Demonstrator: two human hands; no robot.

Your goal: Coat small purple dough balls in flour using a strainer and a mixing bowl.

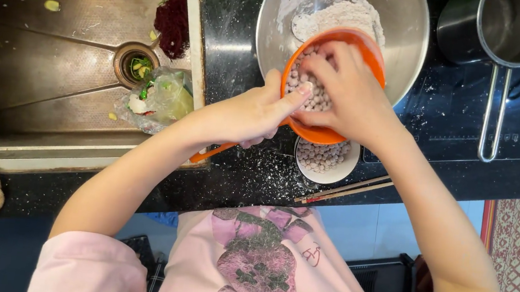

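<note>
Hands working over steel bowl [406,45]: left hand [253,116] is gripping orange strainer [322,133] by its rim, fingers closed; right hand [346,91], loosely curled, is pressing pale balls [316,97] inside. White bowl [326,159] is sitting just below both hands on worktop [468,123].

Orange strainer [329,134] of pale beige pearls [316,97], silver steel bowl [406,45], white-dusted black counter [251,171], pink printed shirt [260,268].
</note>
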